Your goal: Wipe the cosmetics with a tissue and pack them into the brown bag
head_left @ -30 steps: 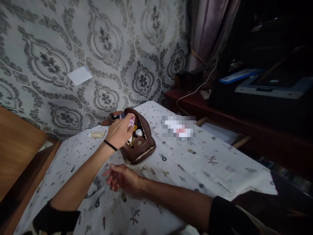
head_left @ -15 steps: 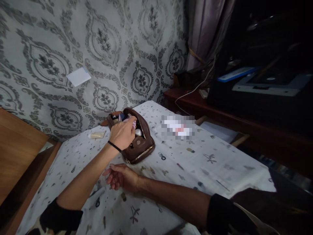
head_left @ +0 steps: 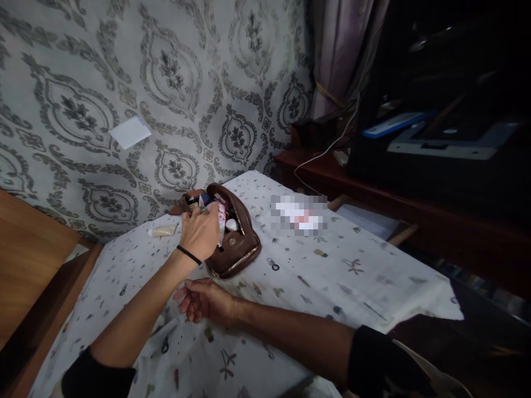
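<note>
A brown leather bag point(head_left: 238, 257) with a gold zip lies unzipped on the table, packed with small items. My left hand point(head_left: 199, 232), a black band at its wrist, reaches over the bag's left side. Its fingers curl down into the opening, their tips hidden, so what they grip cannot be made out. Right beside them is a pink patterned item point(head_left: 222, 217). A small white round container point(head_left: 232, 225) sits in the bag too. In front of the bag, my right hand point(head_left: 209, 301) rests palm up, fingers loosely bent and apart, holding nothing.
A beige tube point(head_left: 164, 230) lies left of the bag on the patterned white tablecloth point(head_left: 298, 282). To the right is a pixelated white and pink item point(head_left: 298, 215). An open drawer point(head_left: 367, 221) juts out by the table's right edge. Patterned wallpaper rises behind.
My left hand has shifted left within the bag's opening, uncovering more of the pink patterned item and the white container. My right hand stays where it was. The view has shifted slightly.
</note>
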`<state>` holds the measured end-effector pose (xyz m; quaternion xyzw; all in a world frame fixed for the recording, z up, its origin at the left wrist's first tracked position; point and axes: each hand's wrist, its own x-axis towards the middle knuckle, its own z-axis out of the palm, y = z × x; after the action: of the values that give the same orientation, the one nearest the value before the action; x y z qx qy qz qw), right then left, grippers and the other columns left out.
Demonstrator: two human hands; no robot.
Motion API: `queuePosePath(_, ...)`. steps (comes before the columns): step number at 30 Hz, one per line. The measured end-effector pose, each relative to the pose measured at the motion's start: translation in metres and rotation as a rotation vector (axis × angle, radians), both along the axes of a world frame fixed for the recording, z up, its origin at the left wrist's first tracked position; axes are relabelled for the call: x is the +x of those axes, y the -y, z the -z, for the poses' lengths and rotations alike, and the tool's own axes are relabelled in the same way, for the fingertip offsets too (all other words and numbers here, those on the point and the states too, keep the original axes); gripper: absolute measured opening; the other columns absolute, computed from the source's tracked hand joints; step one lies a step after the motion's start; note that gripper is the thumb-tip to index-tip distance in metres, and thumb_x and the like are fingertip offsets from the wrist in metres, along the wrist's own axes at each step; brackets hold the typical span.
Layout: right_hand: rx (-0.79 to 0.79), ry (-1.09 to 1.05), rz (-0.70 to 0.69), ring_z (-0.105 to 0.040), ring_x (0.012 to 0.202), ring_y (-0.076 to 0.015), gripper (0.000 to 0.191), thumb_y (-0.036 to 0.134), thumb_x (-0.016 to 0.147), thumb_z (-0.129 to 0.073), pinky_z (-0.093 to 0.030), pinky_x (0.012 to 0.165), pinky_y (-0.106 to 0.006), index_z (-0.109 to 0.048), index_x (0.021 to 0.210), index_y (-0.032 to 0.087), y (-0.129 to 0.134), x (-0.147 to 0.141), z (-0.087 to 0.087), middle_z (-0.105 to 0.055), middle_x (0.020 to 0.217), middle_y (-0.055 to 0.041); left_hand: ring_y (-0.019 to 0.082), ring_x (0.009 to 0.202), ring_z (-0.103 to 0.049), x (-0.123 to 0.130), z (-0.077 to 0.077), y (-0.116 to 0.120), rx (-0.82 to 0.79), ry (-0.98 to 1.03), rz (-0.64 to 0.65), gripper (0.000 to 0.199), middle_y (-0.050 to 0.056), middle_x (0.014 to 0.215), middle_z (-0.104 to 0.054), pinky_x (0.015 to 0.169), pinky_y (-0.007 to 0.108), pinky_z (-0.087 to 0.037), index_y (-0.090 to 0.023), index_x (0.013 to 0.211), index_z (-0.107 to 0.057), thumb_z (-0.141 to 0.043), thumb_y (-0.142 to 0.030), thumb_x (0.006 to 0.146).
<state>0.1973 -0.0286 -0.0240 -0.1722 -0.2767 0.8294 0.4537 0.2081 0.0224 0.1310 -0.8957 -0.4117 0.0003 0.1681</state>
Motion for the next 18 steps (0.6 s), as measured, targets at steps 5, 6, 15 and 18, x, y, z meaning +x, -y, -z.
queuePosePath(5, -0.008, 0.015, 0.005, -0.059, 0.047, -0.0101, 0.042, 0.053, 0.084, -0.064, -0.037, 0.047, -0.023, -0.068, 0.086, 0.011, 0.000, 0.001, -0.001, -0.066, 0.063, -0.0003, 0.036, 0.116, -0.054, -0.005, -0.003, -0.003, -0.013, 0.066, 0.013, 0.035, 0.018, 0.112, -0.068, 0.089, 0.049, -0.044, -0.013, 0.123, -0.056, -0.034, -0.020, 0.096)
queuePosePath(6, -0.006, 0.017, 0.008, -0.058, 0.047, -0.0100, 0.041, 0.052, 0.085, -0.063, -0.036, 0.047, -0.023, -0.068, 0.087, 0.011, -0.001, 0.001, -0.001, -0.066, 0.063, -0.0004, 0.035, 0.115, -0.055, -0.006, -0.005, -0.004, -0.015, 0.084, 0.022, 0.034, 0.018, 0.114, -0.067, 0.089, 0.047, -0.044, -0.014, 0.121, -0.057, -0.034, -0.020, 0.096)
queuePosePath(15, -0.005, 0.034, 0.016, -0.057, 0.046, -0.0103, 0.040, 0.052, 0.085, -0.063, -0.036, 0.048, -0.024, -0.068, 0.087, 0.012, -0.003, -0.001, 0.002, -0.067, 0.063, -0.0005, 0.026, 0.097, -0.058, -0.024, -0.013, -0.011, -0.098, 0.170, 0.133, 0.014, 0.007, 0.096, -0.069, 0.086, 0.038, -0.043, -0.019, 0.089, -0.064, -0.051, -0.024, 0.088)
queuePosePath(18, -0.002, 0.030, 0.026, -0.057, 0.047, -0.0103, 0.039, 0.050, 0.086, -0.063, -0.036, 0.049, -0.023, -0.069, 0.087, 0.011, -0.003, -0.002, 0.002, -0.067, 0.063, -0.0008, 0.028, 0.097, -0.058, -0.023, -0.010, -0.012, -0.120, 0.152, 0.121, 0.010, 0.006, 0.089, -0.069, 0.082, 0.037, -0.043, -0.020, 0.083, -0.065, -0.057, -0.025, 0.085)
